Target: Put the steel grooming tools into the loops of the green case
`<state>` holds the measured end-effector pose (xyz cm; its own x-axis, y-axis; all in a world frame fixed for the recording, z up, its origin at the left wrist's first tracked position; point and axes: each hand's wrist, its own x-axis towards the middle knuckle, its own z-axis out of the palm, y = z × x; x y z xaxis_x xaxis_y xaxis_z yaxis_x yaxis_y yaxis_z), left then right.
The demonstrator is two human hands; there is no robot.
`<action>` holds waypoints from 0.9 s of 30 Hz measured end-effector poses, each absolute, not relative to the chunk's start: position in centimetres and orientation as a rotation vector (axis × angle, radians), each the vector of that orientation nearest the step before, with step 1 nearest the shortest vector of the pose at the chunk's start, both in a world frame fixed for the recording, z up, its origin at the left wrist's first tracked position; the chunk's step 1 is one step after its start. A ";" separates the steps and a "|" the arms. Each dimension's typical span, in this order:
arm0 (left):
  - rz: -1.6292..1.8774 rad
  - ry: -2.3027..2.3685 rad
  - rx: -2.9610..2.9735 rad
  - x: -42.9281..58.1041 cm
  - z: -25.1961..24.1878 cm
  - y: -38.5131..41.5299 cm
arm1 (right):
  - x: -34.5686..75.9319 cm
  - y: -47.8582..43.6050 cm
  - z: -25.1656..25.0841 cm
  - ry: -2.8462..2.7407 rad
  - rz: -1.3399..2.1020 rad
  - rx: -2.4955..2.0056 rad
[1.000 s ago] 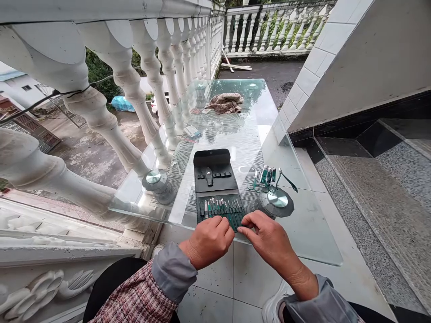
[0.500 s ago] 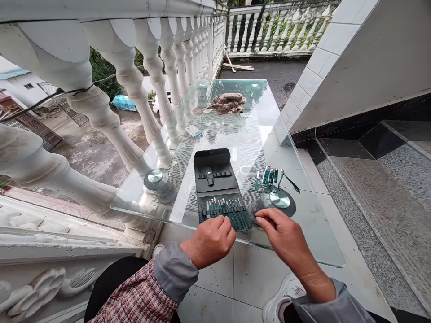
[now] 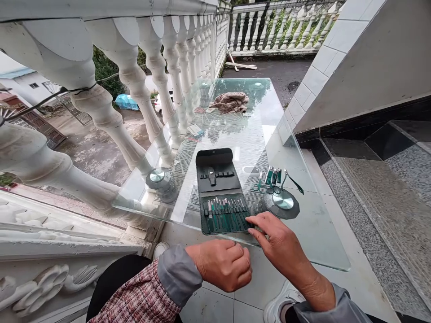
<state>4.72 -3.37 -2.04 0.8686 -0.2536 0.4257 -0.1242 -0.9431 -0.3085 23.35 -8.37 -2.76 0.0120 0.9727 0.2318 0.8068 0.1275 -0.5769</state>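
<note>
A black manicure case (image 3: 218,183) lies unfolded on the glass table, with a row of slim metal tools with green handles (image 3: 225,214) strapped into its near half. My right hand (image 3: 281,240) has thumb and forefinger at the near right corner of the case, pinching its edge. My left hand (image 3: 225,264) is curled closed in front of the table's near edge; whatever its fingers may hold is hidden. Right of the case lie small scissors (image 3: 259,185), several green-and-silver nail clippers (image 3: 273,176) and green-handled nippers (image 3: 292,181).
The glass table (image 3: 323,242) stands on round-capped legs (image 3: 158,176). A crumpled brown cloth (image 3: 230,102) and a small card (image 3: 195,130) lie farther back on it. White balusters (image 3: 107,116) line the left side; stone steps (image 3: 370,193) rise at the right.
My left hand has drawn back from the case's near edge, lower and to the right. My right hand has shifted slightly left to the case's corner. The view has swung a little.
</note>
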 end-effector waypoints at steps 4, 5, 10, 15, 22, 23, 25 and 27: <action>-0.669 0.332 -2.754 4.7 -2.2 -3.7 | 23.5 -8.2 -2.8 -1.784 0.448 -1.767; -0.664 0.325 -2.753 4.7 -2.2 -3.7 | 23.6 -8.1 -2.7 -1.776 0.470 -1.776; -0.666 0.229 -2.730 4.7 -2.0 -3.6 | 23.7 -7.7 -2.6 -1.755 0.552 -1.805; -0.682 0.138 -2.719 4.7 -2.5 -3.4 | 23.7 -7.5 -2.7 -1.732 0.534 -1.848; -0.736 -0.035 -2.653 4.5 -3.0 -3.4 | 23.5 -7.1 -2.8 -1.718 0.494 -1.883; -0.753 -0.063 -2.640 4.4 -3.0 -3.4 | 23.5 -7.1 -2.9 -1.715 0.491 -1.891; -0.777 -0.105 -2.622 4.3 -3.2 -3.4 | 23.4 -7.1 -2.9 -1.717 0.486 -1.903; -0.786 -0.108 -2.617 4.1 -3.3 -3.4 | 23.4 -7.1 -3.0 -1.721 0.471 -1.905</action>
